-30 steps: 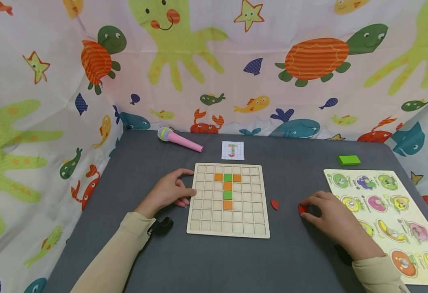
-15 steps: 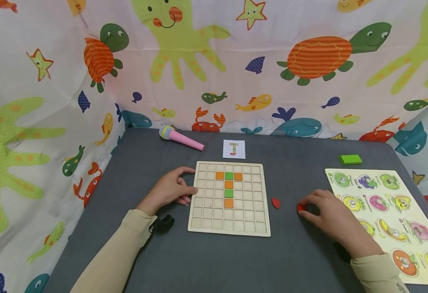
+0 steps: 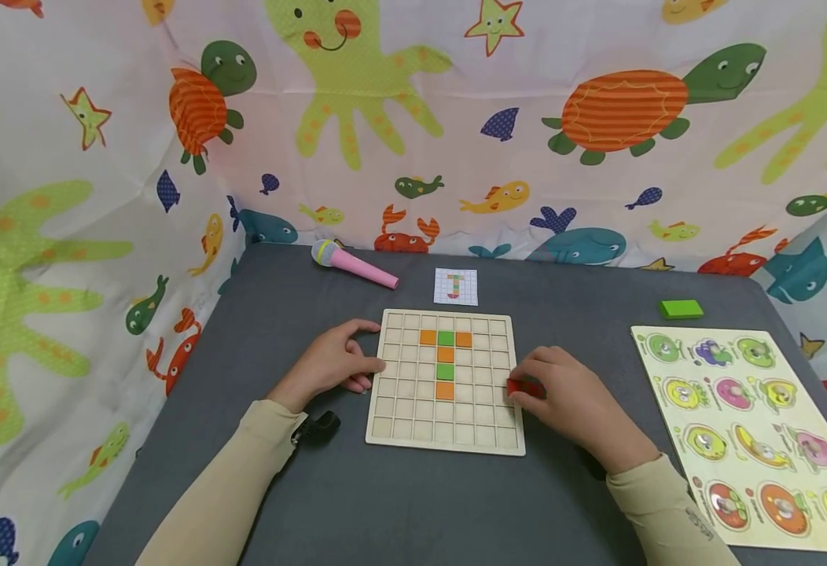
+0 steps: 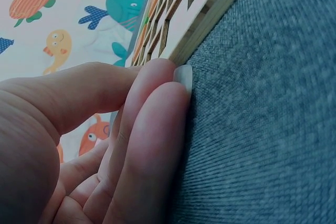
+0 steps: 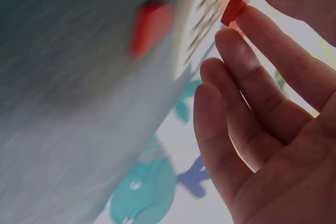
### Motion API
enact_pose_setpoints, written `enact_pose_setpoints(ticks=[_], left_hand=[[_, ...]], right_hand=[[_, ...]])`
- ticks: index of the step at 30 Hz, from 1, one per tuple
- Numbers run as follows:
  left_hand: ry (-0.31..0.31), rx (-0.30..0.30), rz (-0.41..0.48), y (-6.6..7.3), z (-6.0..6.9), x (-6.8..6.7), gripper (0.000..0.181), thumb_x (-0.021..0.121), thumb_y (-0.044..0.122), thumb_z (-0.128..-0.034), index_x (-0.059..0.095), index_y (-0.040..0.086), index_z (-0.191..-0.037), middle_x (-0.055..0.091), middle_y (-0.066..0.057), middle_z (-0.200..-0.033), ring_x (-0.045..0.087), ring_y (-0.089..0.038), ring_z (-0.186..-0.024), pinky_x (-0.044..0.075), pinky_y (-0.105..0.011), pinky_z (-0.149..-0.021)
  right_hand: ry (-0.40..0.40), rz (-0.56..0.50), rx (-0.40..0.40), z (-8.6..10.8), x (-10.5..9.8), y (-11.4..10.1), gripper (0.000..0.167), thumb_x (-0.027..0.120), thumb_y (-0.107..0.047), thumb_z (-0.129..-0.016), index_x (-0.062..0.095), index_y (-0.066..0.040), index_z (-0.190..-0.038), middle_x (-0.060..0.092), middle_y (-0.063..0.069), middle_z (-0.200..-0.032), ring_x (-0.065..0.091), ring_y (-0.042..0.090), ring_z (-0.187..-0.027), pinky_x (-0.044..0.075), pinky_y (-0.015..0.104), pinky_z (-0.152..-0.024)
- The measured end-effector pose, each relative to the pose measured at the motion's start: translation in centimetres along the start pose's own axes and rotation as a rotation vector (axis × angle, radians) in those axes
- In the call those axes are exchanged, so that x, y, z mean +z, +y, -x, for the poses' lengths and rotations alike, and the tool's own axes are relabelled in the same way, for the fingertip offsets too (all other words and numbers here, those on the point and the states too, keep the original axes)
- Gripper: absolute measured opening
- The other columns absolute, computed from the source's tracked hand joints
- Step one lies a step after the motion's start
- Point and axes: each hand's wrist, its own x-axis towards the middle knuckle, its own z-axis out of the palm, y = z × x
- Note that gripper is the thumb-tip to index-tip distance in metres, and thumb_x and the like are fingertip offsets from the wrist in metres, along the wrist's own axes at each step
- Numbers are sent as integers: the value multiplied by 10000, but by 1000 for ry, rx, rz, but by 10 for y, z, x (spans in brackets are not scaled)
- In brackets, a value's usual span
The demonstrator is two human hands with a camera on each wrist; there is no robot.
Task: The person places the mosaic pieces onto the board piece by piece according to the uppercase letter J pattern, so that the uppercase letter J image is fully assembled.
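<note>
A square wooden grid board (image 3: 413, 428) lies on the grey table, with orange and green square tiles (image 3: 445, 354) set in a T-like pattern. Against its left edge rests my left hand (image 3: 330, 358), index finger and thumb touching the rim apart from each other. My right hand (image 3: 569, 393) is over the board's right edge and pinches a small red piece (image 5: 237, 1) between thumb and index finger. A second red piece (image 5: 152, 27) lies on the table beside the board, mostly covered by the right hand in the head view.
Behind the board lies a small card (image 3: 456, 287) printed with a J-shaped pattern. A pink toy microphone (image 3: 357, 266) is at the back left. At right are a fruit puzzle board (image 3: 675, 409) and a green block (image 3: 681, 309). A sea-animal curtain (image 3: 385, 118) surrounds the table.
My right hand has moved left from beside the fruit puzzle to the grid board's right edge, carrying the red piece. The left hand stays at the board's left edge.
</note>
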Motion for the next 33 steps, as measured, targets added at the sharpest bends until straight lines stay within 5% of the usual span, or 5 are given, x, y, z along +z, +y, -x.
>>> enact_pose_setpoints(ticks=[14, 33], left_hand=[[-5, -2, 2, -1, -4, 2, 725, 932, 270, -865, 569, 275, -1492, 732, -134, -860, 775, -248, -665, 679, -379, -633], [-5, -5, 17, -3, -3, 0, 739, 933, 277, -863, 562, 277, -1502, 736, -134, -869, 778, -248, -672, 681, -382, -641]], right_hand=[[-4, -48, -122, -27, 21, -60, 130, 905, -274, -892, 820, -201, -958, 719, -61, -986, 622, 129, -982, 628, 334, -812], [27, -2, -217, -28, 46, -75, 82, 875, -185, -865, 794, -199, -865, 652, -73, -836, 549, 87, -819, 570, 267, -710]])
